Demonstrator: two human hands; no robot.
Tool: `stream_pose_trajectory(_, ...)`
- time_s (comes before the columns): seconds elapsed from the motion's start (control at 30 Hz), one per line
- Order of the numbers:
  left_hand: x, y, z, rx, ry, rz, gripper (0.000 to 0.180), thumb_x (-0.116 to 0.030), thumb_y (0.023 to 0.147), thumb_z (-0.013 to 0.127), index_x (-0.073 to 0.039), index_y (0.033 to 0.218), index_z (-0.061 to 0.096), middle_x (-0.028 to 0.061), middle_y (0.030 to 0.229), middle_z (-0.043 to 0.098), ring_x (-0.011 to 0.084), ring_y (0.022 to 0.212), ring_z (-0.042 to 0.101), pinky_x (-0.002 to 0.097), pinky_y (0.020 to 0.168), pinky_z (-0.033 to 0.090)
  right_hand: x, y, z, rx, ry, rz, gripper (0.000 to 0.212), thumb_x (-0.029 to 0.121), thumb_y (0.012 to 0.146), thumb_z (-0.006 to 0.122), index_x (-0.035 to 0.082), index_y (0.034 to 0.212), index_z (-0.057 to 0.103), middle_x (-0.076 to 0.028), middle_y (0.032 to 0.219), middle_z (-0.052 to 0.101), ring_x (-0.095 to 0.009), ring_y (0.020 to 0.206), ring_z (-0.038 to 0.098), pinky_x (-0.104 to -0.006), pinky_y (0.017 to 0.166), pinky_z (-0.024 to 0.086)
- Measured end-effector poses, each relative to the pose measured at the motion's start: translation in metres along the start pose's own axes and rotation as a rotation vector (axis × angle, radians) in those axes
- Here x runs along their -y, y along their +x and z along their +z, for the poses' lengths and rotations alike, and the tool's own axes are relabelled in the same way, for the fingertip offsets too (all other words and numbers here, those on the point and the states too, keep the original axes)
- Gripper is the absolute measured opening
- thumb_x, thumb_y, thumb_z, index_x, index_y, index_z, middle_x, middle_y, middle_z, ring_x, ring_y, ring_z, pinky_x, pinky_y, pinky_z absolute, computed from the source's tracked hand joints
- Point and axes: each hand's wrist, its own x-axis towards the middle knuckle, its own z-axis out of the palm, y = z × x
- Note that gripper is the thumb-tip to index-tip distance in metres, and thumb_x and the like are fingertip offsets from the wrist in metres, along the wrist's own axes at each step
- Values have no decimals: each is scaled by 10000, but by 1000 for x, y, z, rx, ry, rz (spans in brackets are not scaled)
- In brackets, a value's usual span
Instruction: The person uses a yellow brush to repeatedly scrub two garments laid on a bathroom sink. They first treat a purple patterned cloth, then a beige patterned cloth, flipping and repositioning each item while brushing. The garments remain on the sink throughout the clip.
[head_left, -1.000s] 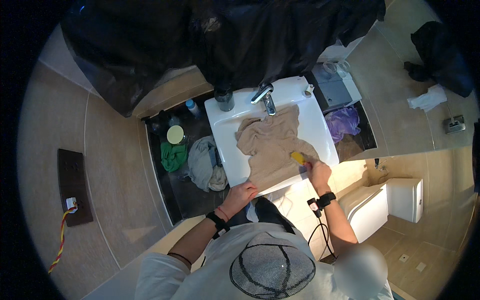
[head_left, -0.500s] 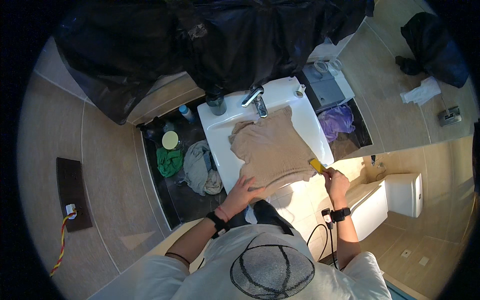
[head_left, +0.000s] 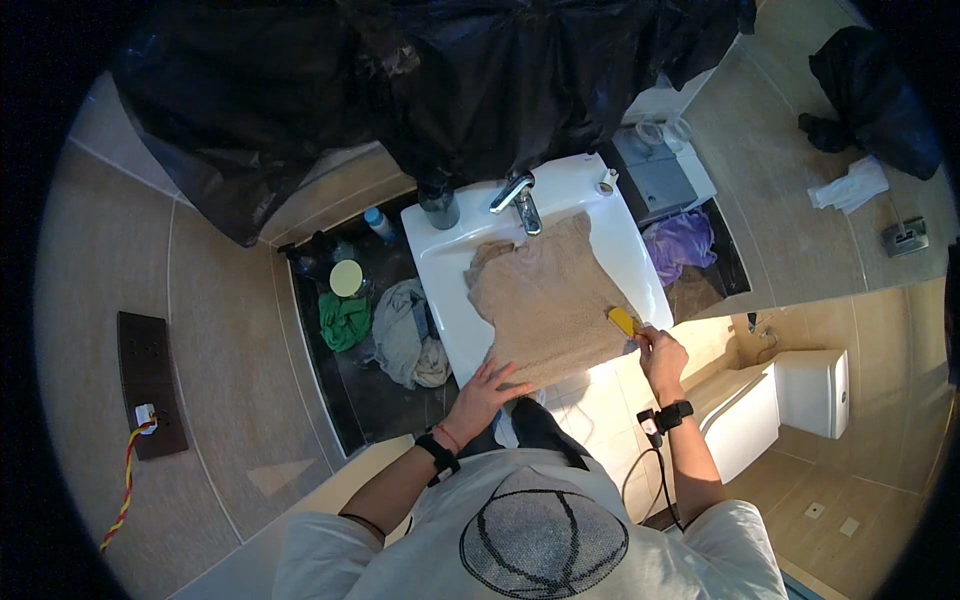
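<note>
A brown cloth (head_left: 550,300) lies spread across the white washbasin (head_left: 450,300), hanging past its near edge. My left hand (head_left: 487,397) presses on the cloth's near left corner, its fingers spread flat and gripping nothing. At the cloth's right edge, my right hand (head_left: 662,360) is closed around the handle of a small yellow brush (head_left: 621,320). The brush head rests on or just over the cloth; its bristles are hidden from above. A chrome faucet (head_left: 524,205) rises behind the cloth, its spout end close to the fabric.
A dark bottle (head_left: 439,207) stands at the basin's back left. Grey cloths (head_left: 402,335), a green cloth (head_left: 343,321) and a round-lidded jar (head_left: 346,279) sit on the left counter. To the right lie a purple cloth (head_left: 680,243) and a grey box (head_left: 655,182). A toilet (head_left: 770,400) stands lower right.
My right hand has moved the yellow brush slightly left and up, farther onto the cloth. My left hand stays at the cloth's near corner. The whole view has shifted a little.
</note>
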Motion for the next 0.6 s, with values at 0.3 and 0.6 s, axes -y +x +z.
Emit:
stream_pose_trajectory(0.3,-5,4,-4,-8,-6,4,531,-45,842,556,-339,1281,605,102,1387,487,389,1245,488,435,1063,420,54,-43,34,227,96,-173,97,248,849,666,226,913,736,-86,737,689,-289,638,660,-404,567,500)
stream_pose_trajectory(0.6,2,33,-4,76,-257,-158,525,-238,893,625,-110,1381,479,135,1417,452,349,1313,429,492,1079,370,40,-1,6,-20,185,-99,157,285,868,663,159,936,726,-122,723,678,-307,642,662,-412,558,498)
